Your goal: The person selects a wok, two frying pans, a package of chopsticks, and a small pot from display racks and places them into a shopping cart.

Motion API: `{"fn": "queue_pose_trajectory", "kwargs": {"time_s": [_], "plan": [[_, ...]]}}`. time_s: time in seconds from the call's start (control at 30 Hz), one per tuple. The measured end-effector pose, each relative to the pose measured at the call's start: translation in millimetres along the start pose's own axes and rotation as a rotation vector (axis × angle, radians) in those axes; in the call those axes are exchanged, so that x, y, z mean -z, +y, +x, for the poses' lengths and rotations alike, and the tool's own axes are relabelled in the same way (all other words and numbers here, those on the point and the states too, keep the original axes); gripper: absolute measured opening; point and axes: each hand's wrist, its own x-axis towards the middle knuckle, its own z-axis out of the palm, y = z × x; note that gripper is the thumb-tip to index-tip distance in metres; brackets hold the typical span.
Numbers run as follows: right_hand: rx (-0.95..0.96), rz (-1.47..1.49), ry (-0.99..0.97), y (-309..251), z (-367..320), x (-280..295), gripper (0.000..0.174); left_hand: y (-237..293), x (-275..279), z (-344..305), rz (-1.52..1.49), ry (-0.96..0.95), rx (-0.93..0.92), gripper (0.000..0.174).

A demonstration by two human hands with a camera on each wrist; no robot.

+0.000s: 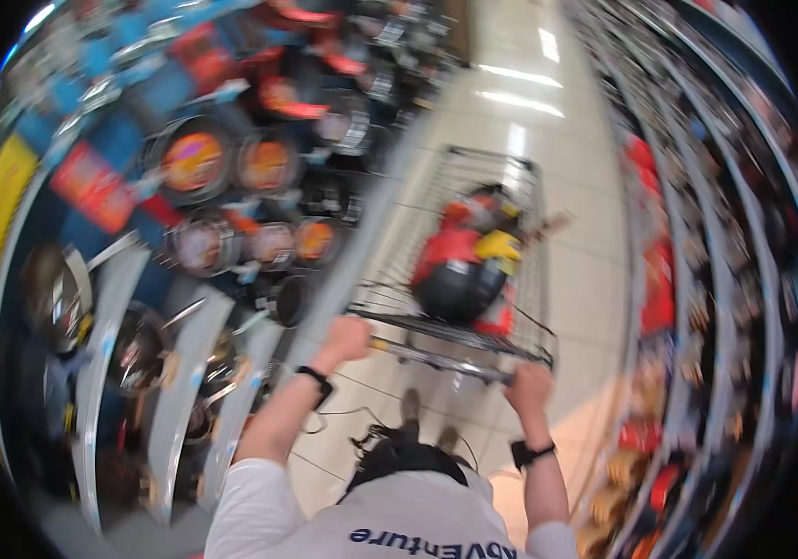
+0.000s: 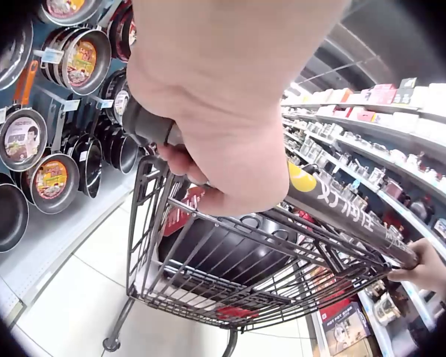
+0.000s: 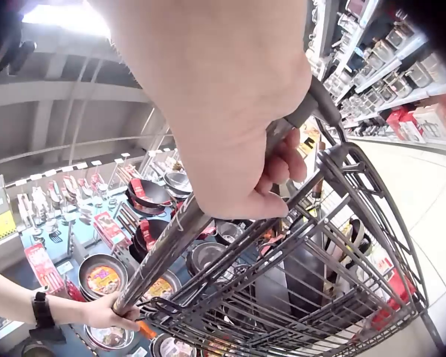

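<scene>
A black wire shopping cart [image 1: 436, 331] stands in front of the person, holding a dark rounded pan [image 1: 460, 289] and red and yellow items. My left hand [image 1: 350, 339] grips the left end of its handlebar; in the left wrist view the left hand [image 2: 223, 149] has its fingers curled round the bar [image 2: 349, 219]. At the handlebar's right end, my right hand [image 1: 529, 387] is wrapped round it, and the right wrist view shows the right hand [image 3: 230, 141] with fingers bent under the bar [image 3: 167, 249]. The head view is blurred.
Frying pans [image 1: 192, 160] hang on the left display, with lidded pans on shelves [image 1: 189, 391] below. Shelves of goods [image 1: 725, 279] line the right side. A tiled floor [image 1: 585, 233] runs between them. Boxes [image 2: 346, 327] stand low beyond the cart.
</scene>
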Motion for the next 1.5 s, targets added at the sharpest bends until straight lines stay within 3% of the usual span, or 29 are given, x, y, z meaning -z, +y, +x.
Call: {"fn": "queue_pose_trajectory", "kwargs": {"time_s": [0.1,0.17,0.3,0.33,0.4,0.47,0.53,0.57,0.6,0.63,0.7,0.83,0.97,1.07,1.13,1.27,1.33,1.4,1.47,1.5], "plan": [[-0.024,-0.076,-0.027,7,-13,1,0.012,12,-5,-13,-0.148,0.075,-0.019,0.017],[-0.004,-0.105,-0.021,12,-13,-4,0.013,15,1,-16,-0.2,0.089,-0.022,0.025],[-0.032,-0.146,-0.071,16,-14,-7,0.008,2,-5,-23,-0.44,0.166,-0.194,0.032],[-0.036,-0.116,-0.045,19,-13,-11,0.007,-3,-11,-23,-0.536,0.263,-0.282,0.033],[-0.012,-0.167,-0.115,19,-4,-8,0.016,-24,4,-35,-0.579,0.237,-0.296,0.04],[0.01,-0.193,-0.15,1,-1,4,0.024,-41,7,-56,-0.774,0.424,-0.321,0.044],[0.022,-0.289,-0.108,-41,-1,14,0.056,-81,19,-86,-0.76,0.396,-0.314,0.045],[0.081,-0.174,-0.196,-70,9,21,0.074,-102,21,-98,-0.807,0.457,-0.277,0.045],[0.158,-0.031,-0.206,-106,23,21,0.071,-123,21,-112,-0.854,0.517,-0.242,0.045],[0.235,0.11,-0.219,-155,38,28,0.067,-149,31,-130,-0.894,0.458,-0.183,0.044],[0.428,0.352,-0.328,-270,67,64,0.047,-196,48,-161,-0.867,0.499,-0.115,0.043],[0.801,0.612,-0.606,-449,123,95,0.041,-267,100,-218,-0.886,0.716,0.047,0.04],[1.118,0.853,-0.514,-580,186,115,0.039,-318,171,-258,-0.786,1.009,0.179,0.041],[1.126,1.022,-0.448,-662,248,129,0.047,-356,206,-266,-0.795,1.142,0.33,0.046],[1.017,1.216,-0.446,-715,296,117,0.054,-386,224,-262,-0.67,1.267,0.404,0.049],[0.798,1.124,-0.15,-810,398,64,0.075,-445,258,-244,-0.519,1.405,0.579,0.056],[0.775,1.079,-0.241,-847,430,58,0.087,-480,268,-226,-0.49,1.449,0.639,0.059],[0.675,1.141,-0.207,-896,461,17,0.1,-514,275,-212,-0.446,1.491,0.689,0.062],[0.738,1.128,-0.142,-911,467,38,0.108,-539,287,-201,-0.428,1.46,0.847,0.07],[0.687,1.281,-0.39,-911,465,51,0.108,-546,294,-197,-0.465,1.45,0.882,0.072]]}}
